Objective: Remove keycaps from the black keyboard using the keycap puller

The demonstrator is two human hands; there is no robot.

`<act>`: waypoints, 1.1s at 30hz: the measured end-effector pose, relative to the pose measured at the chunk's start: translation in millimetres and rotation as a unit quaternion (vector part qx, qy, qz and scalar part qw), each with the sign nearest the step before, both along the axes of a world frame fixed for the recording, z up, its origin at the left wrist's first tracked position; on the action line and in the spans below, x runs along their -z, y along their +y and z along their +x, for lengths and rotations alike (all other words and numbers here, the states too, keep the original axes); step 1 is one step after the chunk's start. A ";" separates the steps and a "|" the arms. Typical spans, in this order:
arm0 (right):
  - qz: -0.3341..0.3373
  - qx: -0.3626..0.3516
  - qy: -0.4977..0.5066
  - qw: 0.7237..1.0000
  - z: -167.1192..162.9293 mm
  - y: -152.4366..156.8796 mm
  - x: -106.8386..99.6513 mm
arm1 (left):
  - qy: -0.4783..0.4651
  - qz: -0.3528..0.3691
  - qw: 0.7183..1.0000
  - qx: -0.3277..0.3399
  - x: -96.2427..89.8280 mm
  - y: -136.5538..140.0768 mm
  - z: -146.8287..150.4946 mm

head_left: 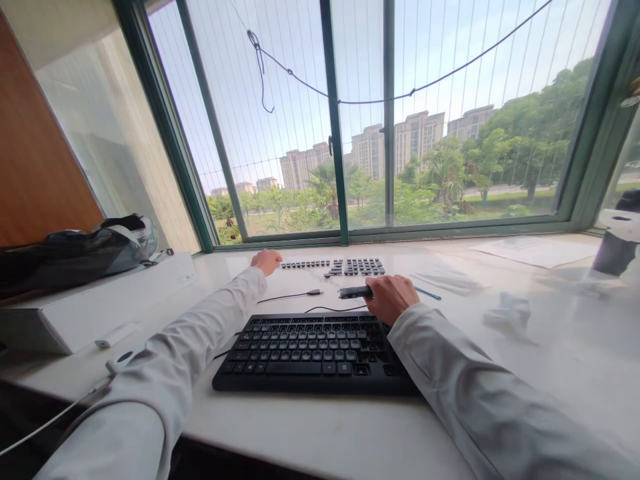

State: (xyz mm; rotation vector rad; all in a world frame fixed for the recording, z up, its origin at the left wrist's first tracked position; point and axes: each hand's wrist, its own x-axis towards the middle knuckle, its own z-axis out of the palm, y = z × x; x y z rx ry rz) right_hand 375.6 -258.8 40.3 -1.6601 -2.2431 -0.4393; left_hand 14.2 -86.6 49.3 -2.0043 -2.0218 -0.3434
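The right hand (392, 298) holds a dark implement (356, 292) (pointing left) near the keyboard (295, 367); the left hand (267, 261) is beside loose keycaps (365, 267). A window (342, 180) stands beyond.

2 long, creased, pale grey sleeves (460, 373)

Along the near side of the worktop (310, 427), in front of the keyboard (300, 369), I see a bare strip where a hand could slide between the two sleeves. Behind the keyboard, a USB plug (315, 292) lies in the way, and beyond it rows of loose keycaps (366, 267) block the stretch toward the window (343, 200). The right grip (393, 298), holding a dark tool (356, 292), obstructs the keyboard's far right corner. Further right, crumpled plastic (507, 313) is an obstacle; leftward, a white box (110, 300) walls off the side.
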 end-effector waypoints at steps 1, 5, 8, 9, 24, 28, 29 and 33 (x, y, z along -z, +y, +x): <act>-0.010 0.003 0.001 1.000 0.6 0.3 0.1 | -0.007 0.002 1.000 0.004 -2.4 -11.3 5.4; -0.047 0.003 0.000 0.999 3.3 1.6 0.2 | -0.057 -0.017 0.998 0.034 -9.5 -59.5 22.4; -0.052 -0.001 0.001 0.999 3.9 1.7 0.0 | -0.080 -0.063 0.991 0.089 -15.3 -93.3 24.6; -0.048 0.001 0.003 0.999 3.6 1.4 -0.1 | -0.092 -0.075 0.987 0.112 -17.4 -103.9 23.5; -0.029 0.026 0.080 0.996 -7.7 -8.1 -1.2 | -0.172 0.070 0.963 0.195 21.4 -171.4 -11.8; -0.021 0.013 0.119 0.993 -10.3 -7.6 -3.8 | -0.158 0.093 0.963 0.195 25.4 -171.6 -14.5; -0.017 0.007 0.135 0.991 -11.0 -7.4 -5.0 | -0.149 0.097 0.964 0.197 26.2 -172.3 -14.1; -0.019 -0.038 0.275 0.960 -23.8 -8.7 -10.2 | -0.123 0.090 0.966 0.211 28.5 -175.3 -10.5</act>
